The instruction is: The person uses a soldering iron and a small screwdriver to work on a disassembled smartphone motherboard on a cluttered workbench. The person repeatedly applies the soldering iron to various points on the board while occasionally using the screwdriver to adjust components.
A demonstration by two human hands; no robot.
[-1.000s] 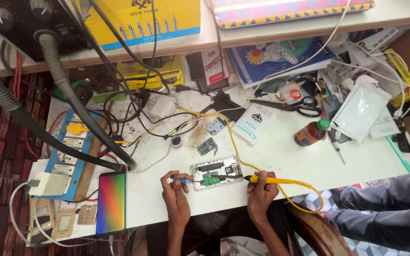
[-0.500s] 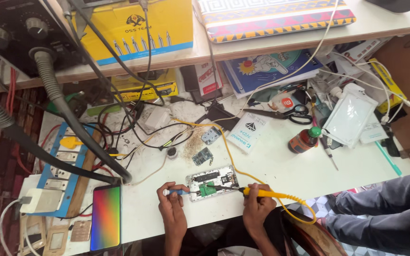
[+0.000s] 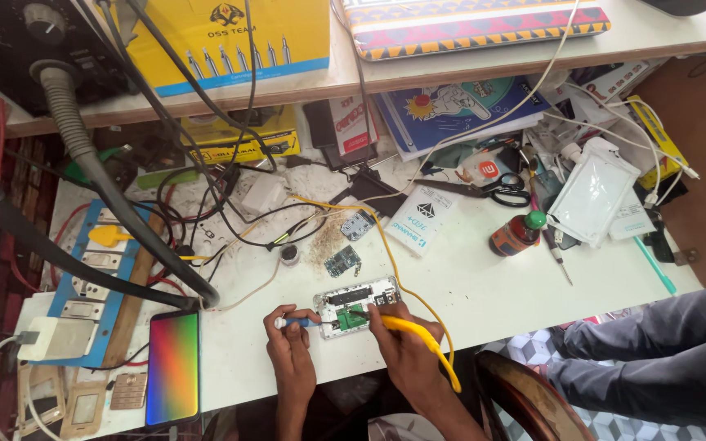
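Observation:
An opened phone (image 3: 359, 305) with a green circuit board showing lies on the white table (image 3: 484, 286) near its front edge. My left hand (image 3: 290, 343) grips a small blue-handled tool (image 3: 297, 322) whose tip points at the phone's left side. My right hand (image 3: 398, 339) holds a yellow soldering iron (image 3: 418, 333) with its tip on the board; the iron's yellow cable loops off past my wrist. Two loose small circuit boards (image 3: 343, 261) lie just behind the phone.
A phone with a rainbow screen (image 3: 173, 367) lies at the front left beside a blue switch board (image 3: 96, 282). Thick grey hoses and black cables (image 3: 124, 220) cross the left. Scissors (image 3: 496, 189), a small bottle (image 3: 518, 233) and packets clutter the right. Another person's legs (image 3: 655, 351) are at right.
The view has shifted, so the table sits higher in frame. My right hand has moved left, bringing the iron's tip onto the phone's board. My left hand stays by the phone.

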